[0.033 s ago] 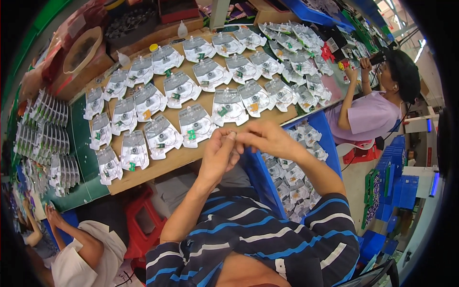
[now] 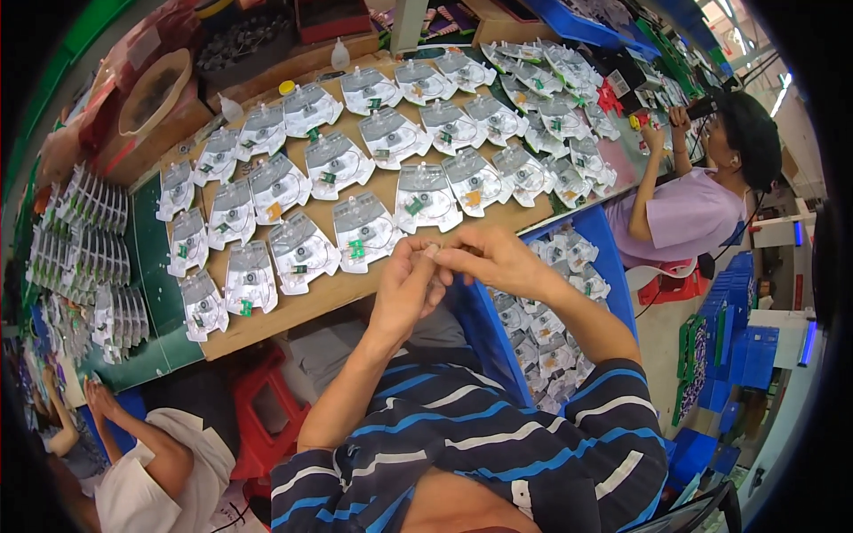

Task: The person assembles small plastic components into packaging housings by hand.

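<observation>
My left hand point(image 2: 407, 282) and my right hand point(image 2: 490, 258) meet in front of me, just above the front edge of the brown board. Both are closed, with thumbs and fingertips pinched together. Whatever lies between them is too small or hidden to make out. Just beyond my left hand is a grey-and-white fan-shaped plastic housing point(image 2: 366, 220) with a small green circuit board point(image 2: 356, 250) on it. Similar housings lie in rows across the board, many with thin wires and a small green or orange part; one with an orange part point(image 2: 474, 197) lies beyond my right hand.
A blue bin point(image 2: 613, 266) full of housings stands by my right forearm. Stacked housings point(image 2: 89, 240) fill the table's left end. Co-workers sit at right point(image 2: 675, 204) and lower left point(image 2: 169, 471). A red stool point(image 2: 271, 409) stands below the board.
My right fingertips have shifted slightly left, closer against my left thumb. The housings and both forearms stay practically where they were.
</observation>
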The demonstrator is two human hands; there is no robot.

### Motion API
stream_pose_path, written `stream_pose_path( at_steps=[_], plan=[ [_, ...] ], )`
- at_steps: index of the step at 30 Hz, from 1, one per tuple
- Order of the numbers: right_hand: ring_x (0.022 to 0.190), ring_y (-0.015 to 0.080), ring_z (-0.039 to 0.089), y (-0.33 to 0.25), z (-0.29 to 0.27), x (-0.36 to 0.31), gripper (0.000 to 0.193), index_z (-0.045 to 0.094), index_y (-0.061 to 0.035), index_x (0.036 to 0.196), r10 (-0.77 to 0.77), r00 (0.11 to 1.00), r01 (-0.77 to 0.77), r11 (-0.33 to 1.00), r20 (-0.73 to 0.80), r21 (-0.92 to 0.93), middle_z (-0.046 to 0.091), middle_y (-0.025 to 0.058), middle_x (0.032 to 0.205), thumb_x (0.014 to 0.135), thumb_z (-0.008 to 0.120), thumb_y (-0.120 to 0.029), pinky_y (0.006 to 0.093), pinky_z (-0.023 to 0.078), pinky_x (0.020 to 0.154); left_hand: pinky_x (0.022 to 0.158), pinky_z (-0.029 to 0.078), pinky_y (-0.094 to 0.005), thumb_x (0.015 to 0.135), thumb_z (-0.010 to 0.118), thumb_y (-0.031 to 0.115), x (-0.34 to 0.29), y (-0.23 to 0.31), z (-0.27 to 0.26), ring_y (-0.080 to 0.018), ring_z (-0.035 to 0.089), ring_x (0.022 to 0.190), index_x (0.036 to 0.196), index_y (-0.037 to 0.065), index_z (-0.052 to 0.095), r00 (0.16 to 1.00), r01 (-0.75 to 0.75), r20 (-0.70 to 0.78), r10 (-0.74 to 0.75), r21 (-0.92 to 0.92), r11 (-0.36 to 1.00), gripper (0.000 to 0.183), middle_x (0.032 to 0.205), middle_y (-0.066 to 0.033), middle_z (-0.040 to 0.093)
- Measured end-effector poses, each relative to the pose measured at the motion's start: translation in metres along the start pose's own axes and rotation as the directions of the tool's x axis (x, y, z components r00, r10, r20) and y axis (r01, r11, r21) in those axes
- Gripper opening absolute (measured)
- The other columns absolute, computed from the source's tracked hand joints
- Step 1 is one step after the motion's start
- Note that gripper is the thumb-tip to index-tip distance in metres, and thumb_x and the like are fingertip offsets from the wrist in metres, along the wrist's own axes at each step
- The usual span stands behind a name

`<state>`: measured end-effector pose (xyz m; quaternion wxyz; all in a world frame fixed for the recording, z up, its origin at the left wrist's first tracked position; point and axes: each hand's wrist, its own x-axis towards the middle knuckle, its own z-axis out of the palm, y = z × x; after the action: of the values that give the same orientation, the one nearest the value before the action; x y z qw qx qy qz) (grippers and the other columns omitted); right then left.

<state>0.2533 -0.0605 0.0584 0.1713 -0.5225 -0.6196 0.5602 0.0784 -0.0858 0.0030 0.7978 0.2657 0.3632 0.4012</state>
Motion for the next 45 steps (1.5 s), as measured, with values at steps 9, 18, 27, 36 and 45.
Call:
stream_pose_path(
  at_steps=[9, 18, 27, 36, 45],
  plan=[
    [0.060, 0.0096, 0.059, 0.000, 0.001, 0.007, 0.035, 0.065, 0.0017, 0.089, 0.004, 0.999, -0.003, 1.000, -0.051, 0.030, 0.065, 0.0047, 0.071, 0.096, 0.061, -0.033, 0.0257, 0.046, 0.054, 0.039, 0.028, -0.0178, 0.102, 0.051, 0.024, -0.009, -0.002, 0.000, -0.0043, 0.044, 0.052, 0.115, 0.005, 0.044, 0.990, -0.137, -0.009, 0.140, 0.170, 0.976, 0.024, 0.077, -0.0041, 0.058],
    [0.064, 0.0178, 0.067, -0.001, 0.038, -0.020, 0.020, 0.065, 0.0002, 0.096, -0.462, 0.835, 0.344, 0.862, -0.300, -0.373, 0.069, 0.0121, 0.085, 0.087, 0.071, -0.016, 0.0278, 0.052, 0.056, 0.038, 0.030, -0.0191, 0.101, 0.053, 0.023, -0.001, 0.008, 0.004, -0.0070, 0.047, 0.052, 0.120, 0.001, 0.040, 0.968, -0.090, -0.243, 0.067, -0.086, 0.992, 0.032, 0.088, -0.0088, 0.062],
    [0.065, 0.0110, 0.060, 0.019, 0.049, -0.005, 0.018, 0.067, 0.0018, 0.099, -0.400, 0.844, 0.350, 0.915, -0.358, -0.199, 0.065, 0.0081, 0.083, 0.087, 0.070, -0.011, 0.0241, 0.046, 0.057, 0.046, 0.041, -0.0191, 0.101, 0.052, 0.016, 0.005, -0.005, 0.007, -0.0073, 0.052, 0.058, 0.119, 0.002, 0.037, 0.872, -0.407, -0.222, 0.437, 0.168, 0.898, 0.027, 0.093, -0.0118, 0.063],
    [0.061, 0.0113, 0.057, 0.006, 0.037, -0.013, 0.016, 0.067, 0.0005, 0.098, -0.364, 0.868, 0.321, 0.930, -0.337, -0.178, 0.062, 0.0064, 0.078, 0.086, 0.070, -0.009, 0.0242, 0.044, 0.054, 0.043, 0.040, -0.0189, 0.100, 0.054, 0.018, 0.008, -0.004, 0.005, -0.0088, 0.054, 0.056, 0.121, -0.001, 0.043, 0.939, -0.272, -0.236, 0.252, -0.055, 0.961, 0.030, 0.094, -0.0125, 0.066],
    [0.073, 0.0308, 0.063, 0.031, 0.010, 0.041, 0.011, 0.067, -0.0039, 0.091, -0.451, 0.786, 0.141, 0.797, -0.422, -0.587, 0.061, 0.0127, 0.080, 0.086, 0.067, -0.013, 0.0405, 0.049, 0.064, 0.035, 0.029, -0.0175, 0.102, 0.050, 0.020, 0.002, 0.012, -0.007, -0.0059, 0.044, 0.052, 0.116, -0.001, 0.051, 0.962, -0.152, -0.240, 0.130, -0.076, 0.985, 0.026, 0.089, -0.0079, 0.061]
  ],
)
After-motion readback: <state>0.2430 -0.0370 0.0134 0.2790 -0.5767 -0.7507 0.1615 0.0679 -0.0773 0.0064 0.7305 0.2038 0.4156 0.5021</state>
